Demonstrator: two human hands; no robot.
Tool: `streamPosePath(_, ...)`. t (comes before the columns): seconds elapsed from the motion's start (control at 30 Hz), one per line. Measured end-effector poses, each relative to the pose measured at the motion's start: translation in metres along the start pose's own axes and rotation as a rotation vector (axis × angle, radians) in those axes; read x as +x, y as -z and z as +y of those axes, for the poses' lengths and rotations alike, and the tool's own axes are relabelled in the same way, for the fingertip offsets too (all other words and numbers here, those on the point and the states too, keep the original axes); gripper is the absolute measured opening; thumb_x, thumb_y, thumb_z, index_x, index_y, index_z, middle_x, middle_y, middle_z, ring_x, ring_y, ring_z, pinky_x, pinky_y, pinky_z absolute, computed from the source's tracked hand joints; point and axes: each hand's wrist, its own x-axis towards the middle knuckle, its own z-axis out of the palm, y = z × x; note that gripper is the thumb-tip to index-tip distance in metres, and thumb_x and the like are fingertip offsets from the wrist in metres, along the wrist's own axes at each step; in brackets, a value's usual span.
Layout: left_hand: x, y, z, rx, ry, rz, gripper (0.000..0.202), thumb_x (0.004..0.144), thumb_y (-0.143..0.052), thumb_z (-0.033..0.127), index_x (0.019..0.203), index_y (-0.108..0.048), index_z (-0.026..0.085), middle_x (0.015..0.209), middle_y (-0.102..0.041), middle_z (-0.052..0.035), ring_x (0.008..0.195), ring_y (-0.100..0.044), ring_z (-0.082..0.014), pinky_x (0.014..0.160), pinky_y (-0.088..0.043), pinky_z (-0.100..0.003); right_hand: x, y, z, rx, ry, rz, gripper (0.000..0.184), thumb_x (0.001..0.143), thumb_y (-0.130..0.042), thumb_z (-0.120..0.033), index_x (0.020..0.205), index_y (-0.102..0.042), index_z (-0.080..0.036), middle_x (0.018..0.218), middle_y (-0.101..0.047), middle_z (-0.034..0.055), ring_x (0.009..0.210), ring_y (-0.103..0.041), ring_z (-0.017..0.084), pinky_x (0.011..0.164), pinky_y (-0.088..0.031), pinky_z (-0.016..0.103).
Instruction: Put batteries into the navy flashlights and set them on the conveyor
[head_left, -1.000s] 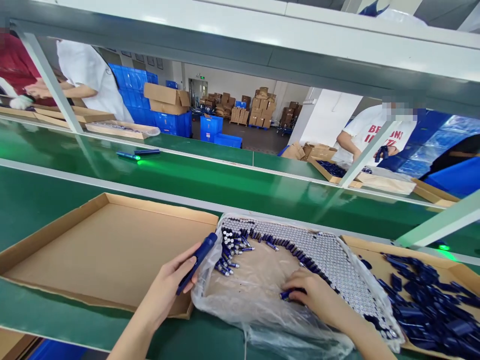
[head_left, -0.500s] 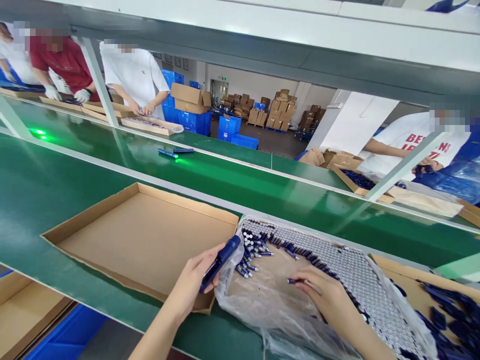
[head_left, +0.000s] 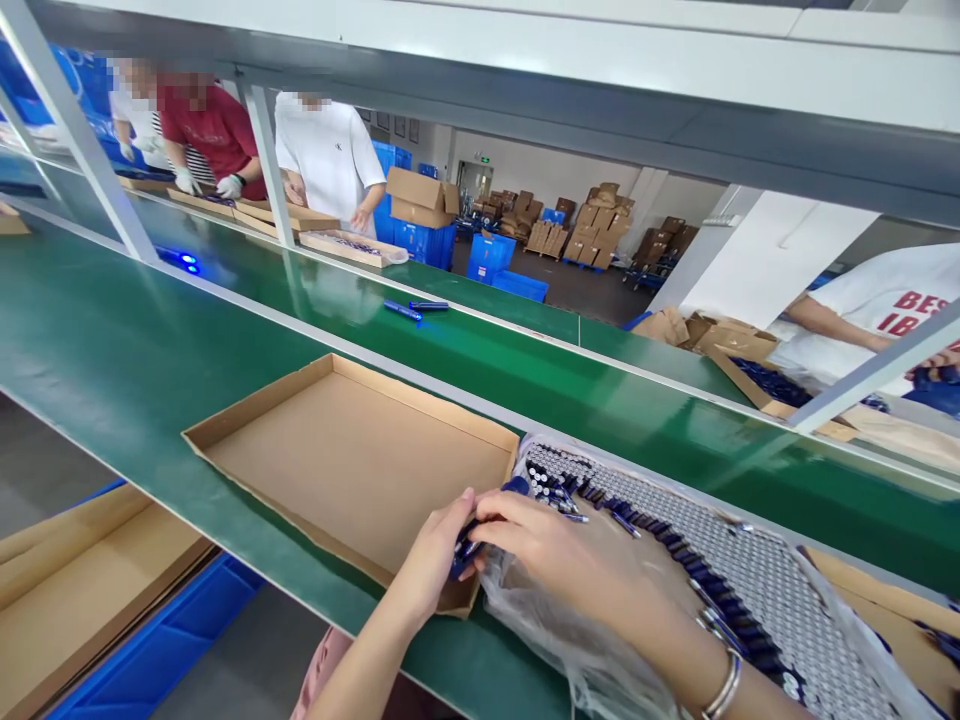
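Note:
My left hand (head_left: 439, 548) is closed around a dark blue tube-shaped casing (head_left: 480, 528) at the near right corner of an empty cardboard tray (head_left: 352, 462). My right hand (head_left: 577, 560) has come across and its fingertips pinch at the same casing, where a small battery may be; it is too hidden to name. Below that hand lies a plastic-lined tray (head_left: 720, 570) packed with several upright silver-topped batteries and some loose blue ones.
A green conveyor belt (head_left: 525, 370) runs past, with two blue casings (head_left: 416, 308) lying on it. Other people work at trays on the far side, left (head_left: 322, 160) and right (head_left: 877, 310). Cardboard boxes and a blue crate (head_left: 172, 640) sit below left.
My right hand left the battery tray and moved left to meet the casing in my left hand. The camera has swung to the left.

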Motion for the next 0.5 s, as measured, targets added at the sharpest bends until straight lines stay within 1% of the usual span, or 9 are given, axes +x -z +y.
streamPosePath(0.07, -0.001, 0.000, 0.002, -0.031, 0.015, -0.001, 0.066, 0.077, -0.057, 0.063, 0.112, -0.064, 0.007, 0.061, -0.051, -0.0012, 0.051, -0.045, -0.0071, 0.043, -0.028, -0.015, -0.002, -0.019, 0.006, 0.063, 0.034, 0.079, 0.035, 0.093, -0.035, -0.006, 0.098, -0.068, -0.017, 0.108, -0.064, 0.0004, 0.094, -0.060, 0.006, 0.086, -0.052, 0.015)
streamPosePath(0.17, 0.000, 0.001, 0.003, -0.063, 0.048, -0.019, 0.067, 0.081, -0.056, 0.058, 0.124, -0.059, 0.007, 0.073, -0.057, -0.0047, 0.052, -0.044, -0.0054, 0.044, -0.027, -0.015, -0.009, -0.056, 0.016, 0.189, 0.026, 0.270, 0.026, 0.095, -0.044, -0.018, 0.100, -0.069, -0.021, 0.100, -0.067, -0.0003, 0.095, -0.059, 0.008, 0.091, -0.048, 0.025)
streamPosePath(0.23, 0.000, 0.002, 0.002, -0.077, 0.066, -0.032, 0.067, 0.082, -0.055, 0.056, 0.127, -0.057, 0.006, 0.077, -0.058, -0.0055, 0.052, -0.045, -0.0048, 0.044, -0.028, -0.015, -0.014, -0.074, 0.019, 0.208, -0.018, 0.334, 0.023, 0.094, -0.049, -0.022, 0.099, -0.071, -0.025, 0.098, -0.068, -0.0012, 0.104, -0.057, 0.011, 0.099, -0.042, 0.033)
streamPosePath(0.27, 0.000, 0.003, 0.001, -0.083, 0.071, -0.037, 0.067, 0.083, -0.055, 0.056, 0.128, -0.056, 0.006, 0.076, -0.057, -0.0048, 0.052, -0.044, -0.0047, 0.044, -0.028, -0.015, -0.017, -0.079, 0.020, 0.203, -0.041, 0.343, 0.024, 0.094, -0.049, -0.021, 0.099, -0.071, -0.027, 0.099, -0.069, -0.0015, 0.110, -0.055, 0.013, 0.102, -0.039, 0.036)
streamPosePath(0.33, 0.000, 0.003, 0.000, -0.087, 0.080, -0.037, 0.069, 0.083, -0.054, 0.056, 0.131, -0.054, 0.007, 0.071, -0.053, -0.0025, 0.053, -0.044, -0.0050, 0.045, -0.029, -0.015, -0.021, -0.078, 0.020, 0.199, -0.070, 0.327, 0.028, 0.094, -0.048, -0.017, 0.106, -0.071, -0.029, 0.105, -0.069, -0.0024, 0.119, -0.051, 0.015, 0.104, -0.039, 0.038)
streamPosePath(0.4, 0.000, 0.004, 0.000, -0.060, 0.077, -0.039, 0.072, 0.083, -0.053, 0.057, 0.135, -0.051, 0.008, 0.067, -0.051, -0.0016, 0.053, -0.044, -0.0054, 0.046, -0.031, -0.016, -0.027, -0.066, 0.019, 0.248, -0.117, 0.280, 0.034, 0.094, -0.046, -0.015, 0.116, -0.067, -0.029, 0.111, -0.067, -0.0029, 0.118, -0.052, 0.014, 0.101, -0.044, 0.036)
streamPosePath(0.47, 0.000, 0.005, 0.000, 0.007, 0.061, -0.043, 0.074, 0.081, -0.058, 0.056, 0.138, -0.047, 0.010, 0.063, -0.050, -0.0004, 0.053, -0.041, -0.0050, 0.047, -0.031, -0.015, -0.037, -0.047, 0.019, 0.330, -0.251, 0.257, 0.034, 0.095, -0.046, -0.018, 0.121, -0.065, -0.029, 0.115, -0.066, -0.0017, 0.117, -0.055, 0.012, 0.097, -0.049, 0.031)
streamPosePath(0.5, 0.001, 0.005, 0.000, 0.043, 0.051, -0.045, 0.076, 0.079, -0.062, 0.054, 0.139, -0.046, 0.011, 0.062, -0.050, 0.0001, 0.053, -0.040, -0.0048, 0.047, -0.030, -0.015, -0.046, -0.036, 0.021, 0.371, -0.342, 0.282, 0.033, 0.095, -0.045, -0.022, 0.120, -0.066, -0.029, 0.116, -0.065, -0.0007, 0.115, -0.057, 0.012, 0.096, -0.051, 0.028)
